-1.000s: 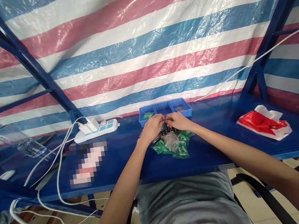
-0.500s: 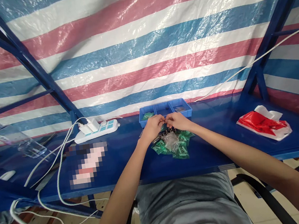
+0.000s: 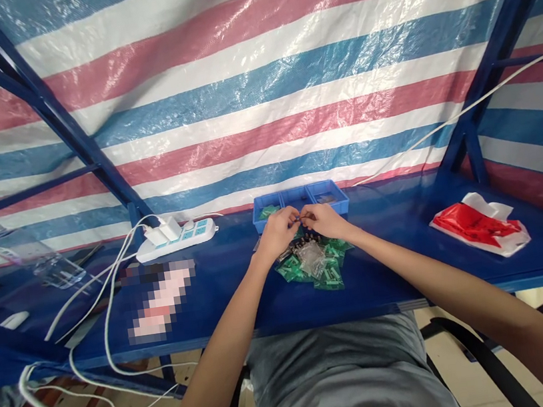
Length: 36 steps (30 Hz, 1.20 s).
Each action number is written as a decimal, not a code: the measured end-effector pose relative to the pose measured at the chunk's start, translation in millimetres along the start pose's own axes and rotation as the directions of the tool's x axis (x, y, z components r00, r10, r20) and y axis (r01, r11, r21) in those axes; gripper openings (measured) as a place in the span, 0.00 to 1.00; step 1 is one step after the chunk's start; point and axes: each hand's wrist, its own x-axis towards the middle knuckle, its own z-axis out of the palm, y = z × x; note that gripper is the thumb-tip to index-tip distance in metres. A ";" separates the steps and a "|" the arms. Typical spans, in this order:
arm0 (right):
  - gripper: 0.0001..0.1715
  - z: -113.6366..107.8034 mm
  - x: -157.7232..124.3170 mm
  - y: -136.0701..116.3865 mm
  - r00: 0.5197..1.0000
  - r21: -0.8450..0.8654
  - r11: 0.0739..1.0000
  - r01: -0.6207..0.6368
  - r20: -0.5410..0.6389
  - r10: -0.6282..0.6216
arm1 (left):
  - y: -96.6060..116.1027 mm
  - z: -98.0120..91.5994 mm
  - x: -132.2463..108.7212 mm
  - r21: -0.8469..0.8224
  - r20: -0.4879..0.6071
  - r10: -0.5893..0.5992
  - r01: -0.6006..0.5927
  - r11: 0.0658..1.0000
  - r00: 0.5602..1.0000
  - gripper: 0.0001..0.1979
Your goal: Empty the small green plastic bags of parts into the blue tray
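My left hand [image 3: 279, 230] and my right hand [image 3: 323, 220] meet fingertip to fingertip above the middle of the blue table. Both are closed in a pinch, and whatever sits between the fingers is too small to name. Under and in front of them lies a pile of small green packets [image 3: 329, 276]. A clear plastic bag [image 3: 311, 258] rests on top of the pile, with small dark metallic parts [image 3: 311, 238] just behind it. Beyond my hands stands a blue divided tray [image 3: 295, 196]; its left compartment holds green pieces [image 3: 268, 211], and its middle is partly hidden by my hands.
A white power strip [image 3: 176, 240] with plugs and white cables [image 3: 108, 300] lies on the left. A clear bottle [image 3: 39, 259] leans farther left. On the right is a red and white plastic bag [image 3: 479, 225]. Blue frame posts [image 3: 477, 87] and a striped sheet [image 3: 284, 80] enclose the table.
My fingertips have shifted very slightly, with both hands still pinched together over the pile. Nothing else has visibly moved.
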 end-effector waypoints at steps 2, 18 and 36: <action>0.08 0.8 -0.2 0.6 1.000 -0.018 1.000 0.016 -0.004 -0.017 | 0.8 0.0 0.0 -0.006 -0.003 0.004 -0.004 1.000 1.000 0.10; 0.05 -8.0 -0.9 -5.6 0.977 0.339 0.918 -0.207 0.111 0.180 | 8.9 -3.1 -0.4 -0.080 0.028 -0.015 0.017 0.997 0.999 0.11; 0.11 -11.1 14.8 -4.7 0.942 0.674 0.721 -0.162 -0.113 0.317 | 7.5 -1.9 -1.6 0.091 -0.022 -0.123 0.124 0.988 0.992 0.08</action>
